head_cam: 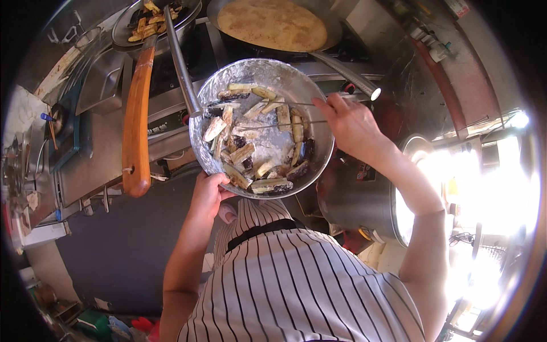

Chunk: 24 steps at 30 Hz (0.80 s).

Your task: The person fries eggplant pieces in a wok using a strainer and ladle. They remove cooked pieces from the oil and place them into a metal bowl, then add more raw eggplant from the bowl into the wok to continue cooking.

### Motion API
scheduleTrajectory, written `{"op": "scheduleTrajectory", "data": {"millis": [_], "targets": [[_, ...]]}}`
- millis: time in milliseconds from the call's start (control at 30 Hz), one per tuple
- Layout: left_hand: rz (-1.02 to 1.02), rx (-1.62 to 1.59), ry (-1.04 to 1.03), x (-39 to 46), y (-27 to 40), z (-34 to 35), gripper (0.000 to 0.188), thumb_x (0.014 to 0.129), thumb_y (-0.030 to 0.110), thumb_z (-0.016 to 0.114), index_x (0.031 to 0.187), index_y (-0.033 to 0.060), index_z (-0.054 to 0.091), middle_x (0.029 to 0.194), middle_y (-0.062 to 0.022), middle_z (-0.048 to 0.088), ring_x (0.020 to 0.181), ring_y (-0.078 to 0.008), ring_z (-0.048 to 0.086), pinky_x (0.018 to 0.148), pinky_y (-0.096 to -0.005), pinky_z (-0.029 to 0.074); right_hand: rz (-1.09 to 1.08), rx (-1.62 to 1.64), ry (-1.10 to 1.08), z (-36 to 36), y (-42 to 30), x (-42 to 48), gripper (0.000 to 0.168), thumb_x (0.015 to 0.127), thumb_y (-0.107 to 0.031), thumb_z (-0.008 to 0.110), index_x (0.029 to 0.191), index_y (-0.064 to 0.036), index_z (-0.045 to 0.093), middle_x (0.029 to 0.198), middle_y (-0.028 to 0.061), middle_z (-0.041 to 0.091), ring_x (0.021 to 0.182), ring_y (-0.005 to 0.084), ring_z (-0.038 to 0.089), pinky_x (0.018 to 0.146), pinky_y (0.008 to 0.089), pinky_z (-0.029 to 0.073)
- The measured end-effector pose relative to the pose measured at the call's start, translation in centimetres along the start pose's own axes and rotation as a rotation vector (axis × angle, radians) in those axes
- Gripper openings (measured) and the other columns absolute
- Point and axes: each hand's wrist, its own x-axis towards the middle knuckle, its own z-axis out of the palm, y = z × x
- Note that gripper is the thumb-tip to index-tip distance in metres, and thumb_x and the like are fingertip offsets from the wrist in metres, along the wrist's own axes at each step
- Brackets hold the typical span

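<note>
My left hand (211, 190) grips the lower left rim of a round metal bowl (314, 173), thumb on the edge. Floured eggplant sticks (241, 154) lie in the bowl, many with dark purple skin, and white powder coats its floor and wall. In my right hand (348, 122), at the bowl's right side, are long thin metal chopsticks (305, 123), spread apart. Their tips reach in among the eggplant pieces. Whether a piece is pinched between them, I cannot tell.
Beyond the bowl, a wok of brownish, foamy oil (273, 23) sits on the stove, its handle (350, 77) pointing right. Fried pieces (147, 28) lie in a strainer with a wooden handle (139, 124) at upper left. A metal handle (181, 64) reaches the bowl's left rim. A large metal cylinder (359, 205) stands right.
</note>
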Motion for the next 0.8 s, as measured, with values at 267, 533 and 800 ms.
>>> {"op": "scheduleTrajectory", "data": {"millis": [267, 533, 800], "targets": [[0.001, -0.053, 0.007, -0.4, 0.0, 0.1, 0.03, 0.067, 0.003, 0.048, 0.096, -0.0046, 0.047, 0.088, -0.0125, 0.054, 0.075, -0.0239, 0.058, 0.063, -0.0393, 0.054, 0.056, 0.196, -0.168, -1.2, 0.9, -1.2, 0.045, 0.071, -0.004, 0.055, 0.115, 0.0, 0.045, 0.097, 0.0141, 0.048, 0.07, 0.0308, 0.057, 0.058, 0.0369, 0.048], [0.044, 0.105, 0.0, -0.9, 1.1, 0.7, 0.033, 0.066, 0.001, 0.046, 0.099, -0.0052, 0.046, 0.091, -0.0132, 0.053, 0.079, -0.0271, 0.059, 0.067, -0.0438, 0.053, 0.009, 0.124, -0.176, 1.2, -0.8, 2.9, 0.044, 0.071, -0.01, 0.057, 0.112, 0.002, 0.046, 0.095, 0.0161, 0.049, 0.063, 0.0293, 0.058, 0.054, 0.0365, 0.048], [-0.007, 0.045, -0.032, -0.8, 1.1, 0.4, 0.037, 0.066, 0.0, 0.046, 0.102, -0.0052, 0.047, 0.094, -0.0151, 0.054, 0.082, -0.0284, 0.059, 0.07, -0.0459, 0.053, -0.013, 0.175, -0.189, 3.3, -1.8, 3.1, 0.044, 0.068, -0.009, 0.054, 0.111, 0.0, 0.047, 0.088, 0.0139, 0.056, 0.071, 0.0287, 0.06, 0.06, 0.0363, 0.049]]}}
